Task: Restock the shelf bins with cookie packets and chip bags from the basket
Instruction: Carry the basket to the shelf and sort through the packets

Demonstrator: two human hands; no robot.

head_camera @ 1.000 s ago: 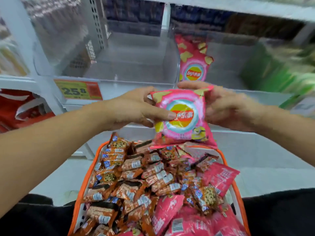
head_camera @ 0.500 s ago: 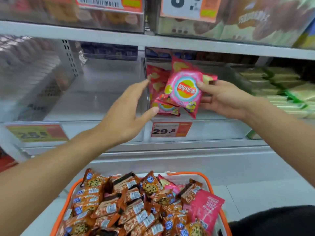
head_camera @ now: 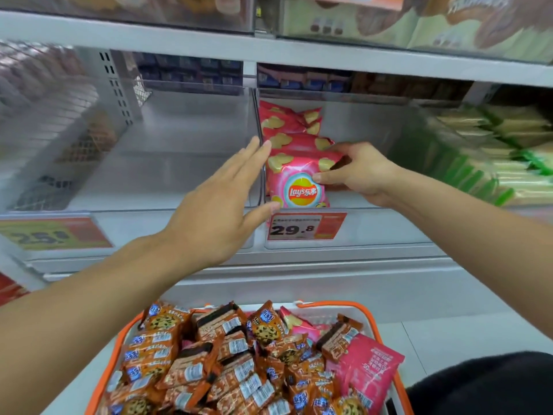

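right hand (head_camera: 357, 172) fingers pinching chip bag (head_camera: 299, 182), seating it upright in bin (head_camera: 374, 226); left hand (head_camera: 221, 205) flat open against divider (head_camera: 259, 151), guessing steadying.

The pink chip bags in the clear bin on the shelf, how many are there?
3 show in the bin: a front bag pinched by the right hand, a middle bag behind it, and a back bag. More may hide behind.
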